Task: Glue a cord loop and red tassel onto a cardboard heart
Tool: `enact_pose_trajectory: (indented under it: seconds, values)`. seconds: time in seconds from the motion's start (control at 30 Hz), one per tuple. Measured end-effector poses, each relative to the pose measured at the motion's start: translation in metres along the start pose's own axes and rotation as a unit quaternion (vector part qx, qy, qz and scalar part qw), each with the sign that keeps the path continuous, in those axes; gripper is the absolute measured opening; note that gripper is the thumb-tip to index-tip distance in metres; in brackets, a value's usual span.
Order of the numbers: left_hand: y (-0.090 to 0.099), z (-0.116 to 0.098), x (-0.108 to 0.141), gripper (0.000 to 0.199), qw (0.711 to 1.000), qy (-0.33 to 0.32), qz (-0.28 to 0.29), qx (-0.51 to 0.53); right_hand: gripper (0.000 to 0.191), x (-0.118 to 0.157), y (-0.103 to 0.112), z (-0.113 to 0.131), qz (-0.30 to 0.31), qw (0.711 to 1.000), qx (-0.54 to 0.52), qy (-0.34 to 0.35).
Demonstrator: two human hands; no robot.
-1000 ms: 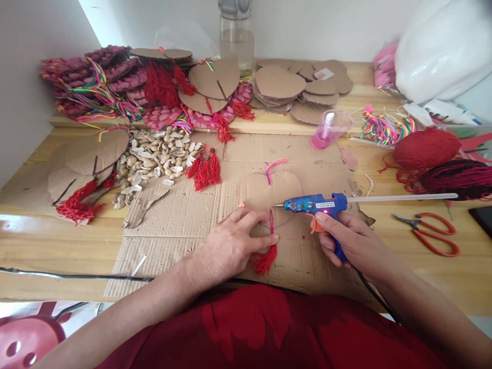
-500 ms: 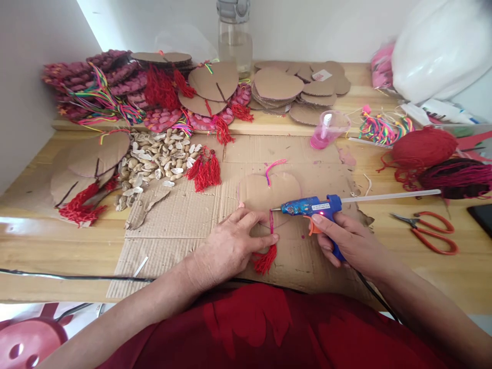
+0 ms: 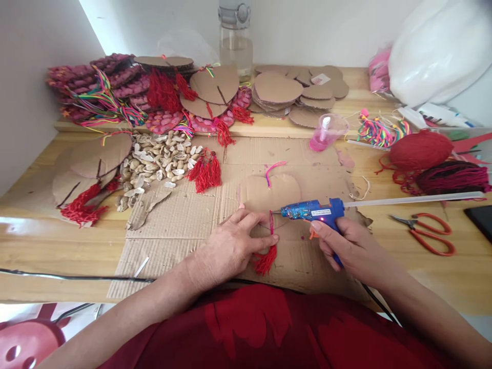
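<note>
My right hand (image 3: pixel 346 246) grips a blue glue gun (image 3: pixel 313 210), its fingers around the handle near the orange trigger. A long white glue stick (image 3: pixel 415 199) juts from the back of the gun. The nozzle is at the pink cord above a red tassel (image 3: pixel 266 260), on a rounded cardboard cutout (image 3: pixel 282 192). My left hand (image 3: pixel 234 243) lies on the cutout's lower left, its thumb across the tassel's neck, pressing it down, and a finger beside the cord. A bright pink cord loop (image 3: pixel 274 167) rises from the cutout's top.
Peanut shells (image 3: pixel 161 159) and a bunch of red tassels (image 3: pixel 205 171) lie to the left. Orange-handled scissors (image 3: pixel 432 236) and red yarn (image 3: pixel 421 148) are on the right. Behind stand stacked cardboard cutouts (image 3: pixel 279 87), a cup of pink liquid (image 3: pixel 326 134) and a bottle (image 3: pixel 235 46).
The glue gun has tilted slightly, and its glue stick now reaches farther right in view. The orange trigger shows less. My left hand and the tassel stay put.
</note>
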State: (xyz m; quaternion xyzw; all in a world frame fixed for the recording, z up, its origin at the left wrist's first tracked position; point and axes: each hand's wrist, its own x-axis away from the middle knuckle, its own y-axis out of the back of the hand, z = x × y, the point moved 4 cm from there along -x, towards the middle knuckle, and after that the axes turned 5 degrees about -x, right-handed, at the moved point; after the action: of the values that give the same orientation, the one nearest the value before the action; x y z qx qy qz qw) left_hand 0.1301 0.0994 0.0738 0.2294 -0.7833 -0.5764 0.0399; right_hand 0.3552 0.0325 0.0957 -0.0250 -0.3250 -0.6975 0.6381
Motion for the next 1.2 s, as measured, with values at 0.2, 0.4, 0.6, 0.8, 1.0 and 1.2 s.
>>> enact_pose_trajectory:
  seconds: [0.2,0.4,0.6,0.8,1.0,1.2]
  values:
    - [0.001,0.0,-0.001,0.054,1.0,-0.003,0.011,-0.002,0.049,0.006,0.002,0.017,-0.035,0.98,0.171,0.095]
    - [0.002,-0.001,-0.001,0.052,1.0,-0.003,0.008,0.001,0.044,0.014,-0.002,0.033,-0.053,0.944,0.271,0.182]
    - [0.003,-0.002,-0.003,0.049,1.0,-0.006,0.015,-0.006,0.041,0.014,-0.007,0.034,-0.077,0.921,0.322,0.207]
    - [0.003,-0.001,-0.002,0.048,1.0,0.004,0.006,0.004,0.046,0.014,0.0,0.029,-0.052,0.967,0.196,0.157]
    - [0.002,-0.001,-0.002,0.052,1.0,0.001,0.01,-0.001,0.052,0.011,0.001,-0.009,0.038,0.995,-0.067,-0.065]
    - [0.003,-0.001,-0.002,0.05,1.0,0.0,0.012,0.002,0.045,0.005,-0.005,-0.01,0.042,0.98,-0.15,-0.121]
